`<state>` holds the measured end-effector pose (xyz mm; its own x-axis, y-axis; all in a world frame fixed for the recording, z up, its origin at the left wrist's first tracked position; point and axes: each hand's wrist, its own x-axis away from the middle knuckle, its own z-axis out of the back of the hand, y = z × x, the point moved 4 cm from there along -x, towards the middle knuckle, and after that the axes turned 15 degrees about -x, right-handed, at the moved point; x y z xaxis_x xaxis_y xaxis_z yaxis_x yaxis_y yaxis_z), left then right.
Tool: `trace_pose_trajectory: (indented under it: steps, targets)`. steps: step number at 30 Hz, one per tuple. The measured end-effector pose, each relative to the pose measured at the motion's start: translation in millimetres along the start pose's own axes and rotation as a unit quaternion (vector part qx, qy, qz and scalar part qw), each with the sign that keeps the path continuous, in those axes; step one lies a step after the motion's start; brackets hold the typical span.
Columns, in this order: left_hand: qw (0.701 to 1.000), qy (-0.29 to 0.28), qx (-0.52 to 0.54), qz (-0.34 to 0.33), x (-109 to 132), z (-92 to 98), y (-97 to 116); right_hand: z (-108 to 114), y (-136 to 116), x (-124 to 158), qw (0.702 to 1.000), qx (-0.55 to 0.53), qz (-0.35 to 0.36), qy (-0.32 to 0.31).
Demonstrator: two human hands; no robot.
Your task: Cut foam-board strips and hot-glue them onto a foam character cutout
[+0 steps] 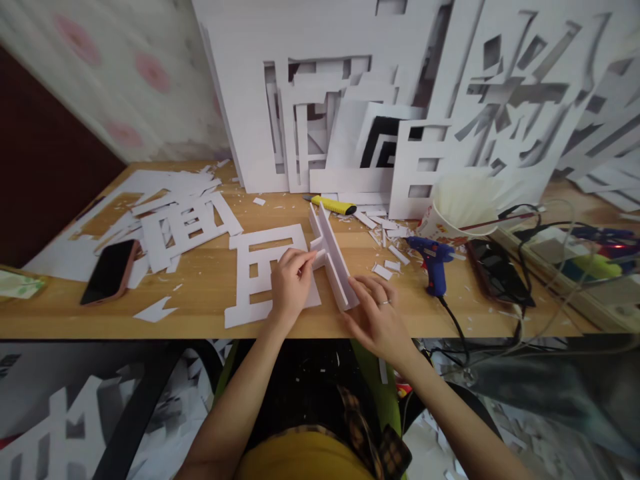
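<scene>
A white foam-board piece with upright side walls (336, 257) stands on the wooden table in front of me. My left hand (293, 280) pinches a short white strip (320, 259) at the piece's left side, thumb and forefinger together. At the near right end, my right hand (377, 310) has its fingers against the piece's outer wall, thumb below its near end. Beneath my left hand lies a flat white cut-out character (243, 280) with rectangular openings, partly hidden by the hand. A blue glue gun (434, 260) rests on the table to the right of my right hand.
A yellow utility knife (333, 205) lies behind the piece. White scraps (385, 270) litter the table. To the left are a phone (110, 272) and more cut-outs (190, 227). A paper cup of glue sticks (457, 210), a dark phone-like object (500, 270) and cables are at right. Large cut-out boards (245, 133) lean behind.
</scene>
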<state>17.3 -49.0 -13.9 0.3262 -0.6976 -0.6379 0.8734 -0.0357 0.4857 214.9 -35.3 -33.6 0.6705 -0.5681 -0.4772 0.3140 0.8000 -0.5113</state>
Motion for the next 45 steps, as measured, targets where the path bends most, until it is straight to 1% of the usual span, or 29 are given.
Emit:
trace_pose_trajectory:
  steps: [18, 27, 35, 45]
  targets:
    - [1.000, -0.022, 0.003, 0.008, 2.0, -1.2, -2.3, 0.4, -0.1, -1.6, 1.000, -0.006, 0.005, -0.010]
    - [1.000, -0.026, -0.003, 0.003, 2.5, -1.5, -1.9, -1.1, 0.9, 0.1, 1.000, -0.014, -0.005, -0.018]
    - [0.999, -0.033, -0.034, -0.010, 1.0, -0.7, -0.2, -1.7, 2.3, 0.4, 1.000, -0.022, -0.007, -0.020]
    - [0.999, -0.040, -0.033, -0.009, 1.2, -1.5, -2.3, -3.1, 3.3, 0.5, 1.000, -0.023, -0.007, -0.018]
